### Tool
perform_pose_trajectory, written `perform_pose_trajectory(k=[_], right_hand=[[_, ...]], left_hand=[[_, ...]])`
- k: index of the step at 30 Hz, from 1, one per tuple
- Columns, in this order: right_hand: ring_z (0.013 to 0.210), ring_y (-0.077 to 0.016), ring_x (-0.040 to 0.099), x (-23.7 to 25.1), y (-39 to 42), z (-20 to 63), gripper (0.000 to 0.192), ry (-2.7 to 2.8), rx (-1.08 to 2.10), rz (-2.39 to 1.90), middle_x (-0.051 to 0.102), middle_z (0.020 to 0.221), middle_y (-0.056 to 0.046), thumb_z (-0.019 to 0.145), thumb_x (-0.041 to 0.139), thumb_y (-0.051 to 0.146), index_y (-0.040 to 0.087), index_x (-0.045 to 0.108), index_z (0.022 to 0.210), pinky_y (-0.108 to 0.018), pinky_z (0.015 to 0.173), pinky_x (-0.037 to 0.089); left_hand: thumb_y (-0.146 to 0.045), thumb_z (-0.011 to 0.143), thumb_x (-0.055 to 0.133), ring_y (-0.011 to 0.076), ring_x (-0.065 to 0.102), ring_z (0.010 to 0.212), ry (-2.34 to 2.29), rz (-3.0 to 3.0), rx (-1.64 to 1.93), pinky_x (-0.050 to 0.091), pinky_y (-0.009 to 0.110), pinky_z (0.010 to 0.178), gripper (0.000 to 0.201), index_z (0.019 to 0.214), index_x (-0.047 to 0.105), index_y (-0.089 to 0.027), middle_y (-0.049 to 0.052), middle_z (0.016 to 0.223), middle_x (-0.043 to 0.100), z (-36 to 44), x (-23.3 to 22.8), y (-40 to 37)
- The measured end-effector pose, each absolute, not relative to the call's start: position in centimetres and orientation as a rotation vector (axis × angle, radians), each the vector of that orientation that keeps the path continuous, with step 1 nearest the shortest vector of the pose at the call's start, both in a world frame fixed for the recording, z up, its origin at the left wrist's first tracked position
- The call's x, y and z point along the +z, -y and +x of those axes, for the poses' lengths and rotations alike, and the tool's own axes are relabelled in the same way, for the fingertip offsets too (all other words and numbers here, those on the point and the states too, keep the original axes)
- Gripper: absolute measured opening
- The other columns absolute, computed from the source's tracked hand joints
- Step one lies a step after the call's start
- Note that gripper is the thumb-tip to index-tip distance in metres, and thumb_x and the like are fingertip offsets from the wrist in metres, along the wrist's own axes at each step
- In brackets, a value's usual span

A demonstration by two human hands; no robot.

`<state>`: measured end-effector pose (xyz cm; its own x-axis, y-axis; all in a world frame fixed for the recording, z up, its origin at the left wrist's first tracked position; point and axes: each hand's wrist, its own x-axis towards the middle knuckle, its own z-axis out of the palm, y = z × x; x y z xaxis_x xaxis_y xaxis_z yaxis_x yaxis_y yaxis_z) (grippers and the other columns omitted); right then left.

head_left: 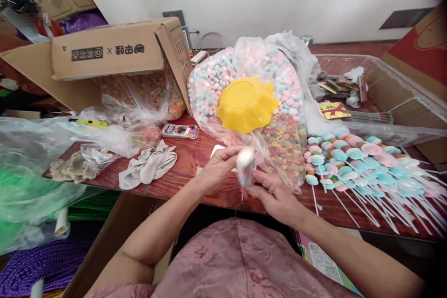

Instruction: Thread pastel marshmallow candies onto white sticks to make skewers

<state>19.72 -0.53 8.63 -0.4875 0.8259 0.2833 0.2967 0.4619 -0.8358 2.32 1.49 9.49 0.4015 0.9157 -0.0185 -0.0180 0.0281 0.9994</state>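
Observation:
Held upright in front of me is a marshmallow skewer [245, 163], pale with pink and blue, smeared by motion. The fingers of my left hand [223, 163] pinch it near its top. Lower down, my right hand [274, 191] is closed at its side; the exact grip is partly hidden. Just beyond lies a large clear bag of pink, white and blue marshmallows [213, 74]. A yellow wavy-edged bowl [244, 102] sits upside down on it. Ring-shaped gummy candies [284, 144] in clear plastic lie at its near right.
Finished-looking marshmallow skewers [366, 163] are piled at right, sticks toward me. Behind them stands a clear plastic bin [366, 63]. An open cardboard box [115, 51] holds bagged candy at left. Grey gloves [148, 165] and a yellow cutter [89, 122] lie nearby.

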Motion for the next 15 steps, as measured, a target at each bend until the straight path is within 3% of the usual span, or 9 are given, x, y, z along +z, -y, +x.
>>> perform_pose_trajectory(k=[2, 4, 6, 11, 15], right_hand=[[0.056, -0.0115, 0.048, 7.9, 0.3, 19.6, 0.022, 1.94, 0.937, -0.98, 0.051, 0.059, 0.004, 0.089, 0.049, 0.019, 0.02, 0.05, 0.067, -0.024, 0.053, 0.037], [0.057, -0.0122, 0.048, 7.7, -0.2, 19.6, 0.019, 1.893, 0.716, -0.985, 0.052, 0.061, 0.003, 0.089, 0.051, 0.018, 0.02, 0.053, 0.07, -0.026, 0.056, 0.038], [0.059, -0.0127, 0.049, 7.9, -0.5, 19.5, 0.015, 1.882, 0.523, -0.913, 0.053, 0.064, 0.002, 0.089, 0.051, 0.016, 0.02, 0.055, 0.075, -0.027, 0.059, 0.038], [0.06, -0.0126, 0.048, 7.4, 0.5, 18.5, 0.016, 1.878, 0.442, -0.79, 0.054, 0.067, 0.001, 0.09, 0.046, 0.01, 0.021, 0.053, 0.08, -0.026, 0.058, 0.037], [0.063, -0.0145, 0.047, 5.7, 1.3, 18.2, 0.014, 1.901, 0.503, -0.816, 0.054, 0.067, 0.0, 0.087, 0.049, 0.013, 0.02, 0.056, 0.077, -0.029, 0.061, 0.036]], left_hand=[[-0.044, 0.072, 0.076, 0.024, 0.056, 0.114, -0.927, 1.287, 1.066, 0.047, 0.031, 0.089, 0.037, 0.101, 0.073, -0.021, 0.008, 0.12, 0.064, 2.3, 9.1, -1.6], [-0.044, 0.069, 0.08, 0.0244, 0.047, 0.128, -0.927, 1.21, 1.147, 0.043, 0.031, 0.098, 0.048, 0.113, 0.069, -0.026, 0.007, 0.134, 0.056, 2.5, 8.5, -1.1], [-0.048, 0.074, 0.076, 0.0229, 0.051, 0.123, -0.833, 1.035, 1.095, 0.043, 0.033, 0.099, 0.05, 0.118, 0.066, -0.026, 0.007, 0.128, 0.061, 2.6, 7.7, -0.5], [-0.054, 0.079, 0.07, 0.0178, 0.065, 0.083, -0.608, 0.805, 0.819, 0.051, 0.03, 0.079, 0.044, 0.098, 0.071, -0.015, 0.008, 0.089, 0.07, 1.9, 6.2, 0.4], [-0.038, 0.074, 0.079, 0.0155, 0.065, 0.085, -0.741, 1.085, 0.961, 0.051, 0.028, 0.082, 0.038, 0.106, 0.072, -0.018, 0.005, 0.093, 0.071, 1.0, 6.8, 0.6]])
